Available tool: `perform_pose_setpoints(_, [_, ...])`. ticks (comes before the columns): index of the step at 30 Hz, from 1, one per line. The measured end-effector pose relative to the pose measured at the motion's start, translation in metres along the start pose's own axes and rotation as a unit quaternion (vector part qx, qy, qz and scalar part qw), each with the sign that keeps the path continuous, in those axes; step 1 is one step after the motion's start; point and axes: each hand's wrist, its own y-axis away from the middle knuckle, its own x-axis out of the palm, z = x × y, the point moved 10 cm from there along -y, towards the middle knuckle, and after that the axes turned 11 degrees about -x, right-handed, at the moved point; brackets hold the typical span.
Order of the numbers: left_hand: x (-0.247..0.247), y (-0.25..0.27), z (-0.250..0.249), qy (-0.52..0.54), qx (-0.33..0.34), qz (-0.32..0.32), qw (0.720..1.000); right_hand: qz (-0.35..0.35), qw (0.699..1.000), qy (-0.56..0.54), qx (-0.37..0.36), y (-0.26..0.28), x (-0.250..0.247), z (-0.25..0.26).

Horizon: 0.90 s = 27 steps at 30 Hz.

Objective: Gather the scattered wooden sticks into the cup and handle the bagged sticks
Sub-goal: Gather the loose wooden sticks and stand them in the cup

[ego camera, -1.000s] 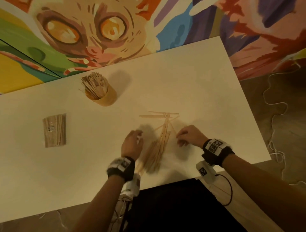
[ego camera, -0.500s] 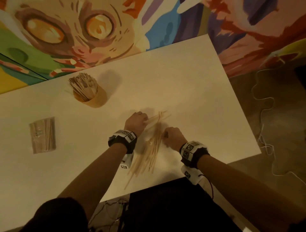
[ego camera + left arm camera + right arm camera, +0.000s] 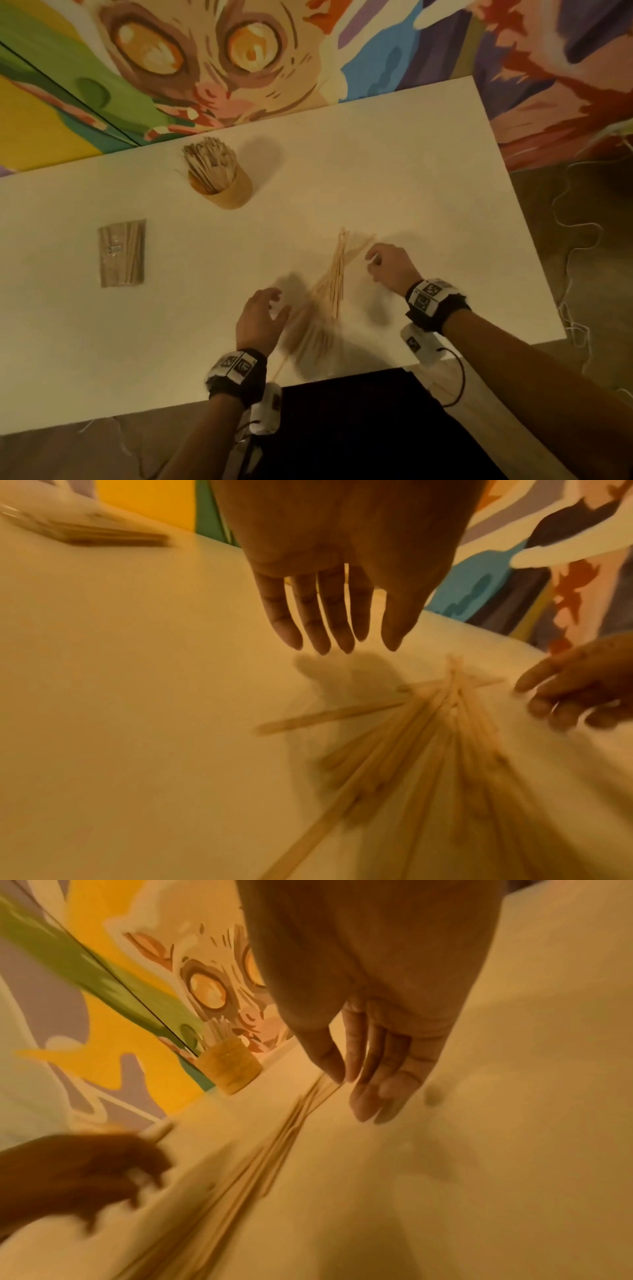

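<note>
Hands (image 3: 260, 322) flank thin flat wooden sticks (image 3: 334, 277), fingers straight.

White table (image 3: 376, 164), painted cat-face mural (image 3: 212, 58) behind it, loose white cord (image 3: 579, 240) on the floor

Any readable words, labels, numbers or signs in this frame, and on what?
None readable.
Left wristband: black-and-white square marker patterns, no letters.
Right wristband: the same kind of markers.
Bagged sticks: a small pale label, too blurred to read.

sticks (image 3: 334, 274) fanned on table (image 3: 411, 171) | left hand (image 3: 258, 320), right hand (image 3: 390, 265) flanking | cup (image 3: 227, 190) far-left
</note>
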Motion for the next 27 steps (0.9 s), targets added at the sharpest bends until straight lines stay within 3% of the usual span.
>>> perform_pose_setpoints(5, [0.031,0.041,0.047,-0.026,-0.015,0.078,0.996,-0.006,0.990,0.139,-0.027,-0.057,-0.032,0.009])
perform_pose_setpoints(10, [0.054,0.052,0.043,-0.027,-0.007,0.111,0.993,0.060,0.980,0.178,-0.058,-0.080,-0.001,0.038])
perform_pose_setpoints(13, [0.052,0.046,0.040,0.006,-0.011,0.089,0.996,0.088,0.978,0.166,-0.093,-0.075,0.014,0.053])
perform_pose_setpoints(17, [0.046,0.036,0.026,0.032,0.013,0.086,0.996,0.031,0.990,0.080,-0.111,-0.053,-0.003,0.062])
perform_pose_setpoints(19, [0.041,0.030,0.016,0.039,0.027,0.090,0.995,0.027,0.994,0.056,-0.089,-0.034,-0.007,0.050])
perform_pose_setpoints(23, [0.016,0.014,0.002,0.007,-0.018,0.034,0.999,0.150,0.988,0.026,0.006,0.019,0.032,0.006])
perform_pose_setpoints(27, [0.025,-0.002,-0.036,-0.065,-0.055,0.047,0.995,0.144,0.980,-0.111,0.080,0.042,0.063,-0.014])
